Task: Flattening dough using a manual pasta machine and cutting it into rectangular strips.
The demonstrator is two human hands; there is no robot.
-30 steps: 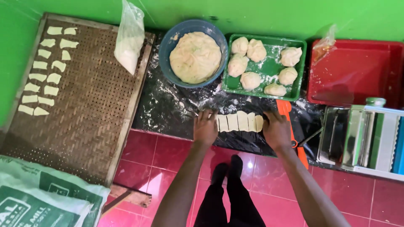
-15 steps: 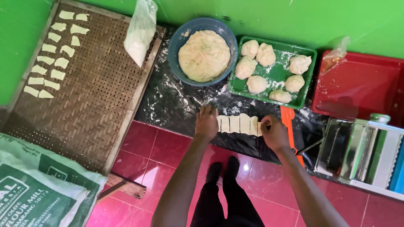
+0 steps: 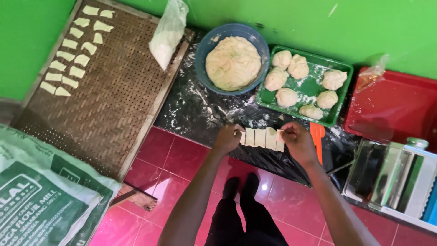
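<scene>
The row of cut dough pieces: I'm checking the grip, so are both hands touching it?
Touching. The head view shows the left hand pinching one end of the row of dough pieces and the right hand pinching the other, with no gap.

Over the last second, both hands [image 3: 226, 138] [image 3: 297, 141] lifted the row of cut dough pieces [image 3: 262, 137] slightly off the floured black sheet [image 3: 195, 109], pinching it at each end, where earlier they had pressed it flat. The left hand's fingers curled in. The head camera drifted left, bringing more of the woven bamboo tray [image 3: 109, 100] and the flour sack [image 3: 41, 200] into view.
</scene>
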